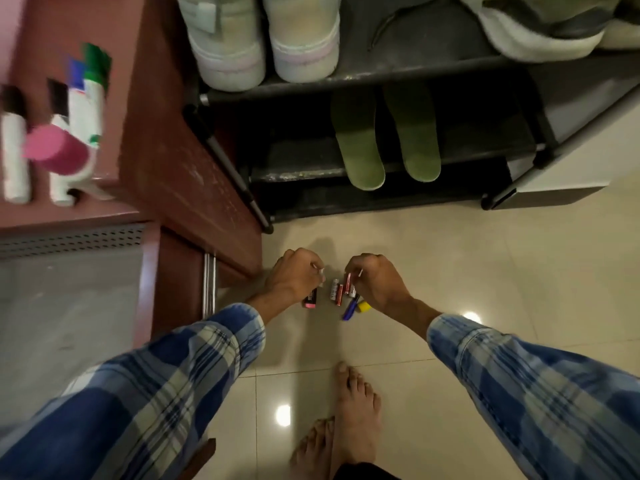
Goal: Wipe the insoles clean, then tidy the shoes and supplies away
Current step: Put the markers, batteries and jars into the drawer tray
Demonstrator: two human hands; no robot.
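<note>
Plaid sleeves (pixel 166 386) over tile floor (pixel 467 265). Right hand (pixel 375 284) fingers pinch red battery (pixel 348 281). Left hand (pixel 294 276) fingers curled, grip unclear. Green insoles (pixel 362 150) on lower shoe rack (pixel 381 75) shelf, white sneakers (pixel 263 39) above.

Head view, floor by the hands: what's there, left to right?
Left hand → black and pink cylinder poking from under it → silver cylindrical battery → red cylindrical battery lying on the tiles → second red battery pinched by the right hand. Blue pen and yellow cap overlap; left out.
</note>
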